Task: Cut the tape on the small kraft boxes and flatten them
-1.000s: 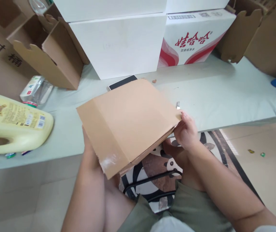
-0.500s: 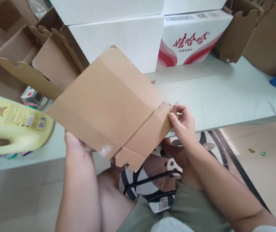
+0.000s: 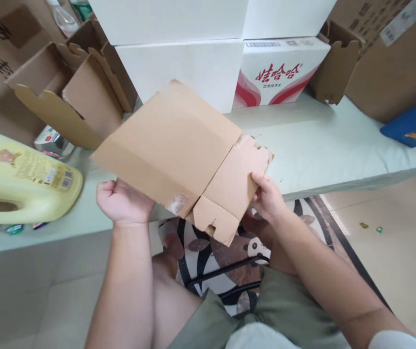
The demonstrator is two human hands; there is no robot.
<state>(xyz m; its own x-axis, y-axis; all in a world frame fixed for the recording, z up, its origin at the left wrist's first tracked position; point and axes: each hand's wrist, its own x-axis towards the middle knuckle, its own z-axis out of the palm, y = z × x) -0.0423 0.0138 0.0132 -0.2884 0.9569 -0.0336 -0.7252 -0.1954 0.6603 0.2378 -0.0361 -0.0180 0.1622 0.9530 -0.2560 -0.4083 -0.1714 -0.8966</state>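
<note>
- We note the cardboard box [image 3: 171,145]: plain brown card, matt, with a whitish scuffed patch near one fold.
- We record the jug [image 3: 29,184]: yellow plastic, glossy, with a printed label.
- White cartons [image 3: 182,68]: smooth matt card.
- Tabletop [image 3: 339,140]: pale, smooth, matt as far as we can tell.

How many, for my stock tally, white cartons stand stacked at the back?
4: upper left carton, upper right carton, lower left carton, red-printed lower right carton. Others may be hidden.
</note>
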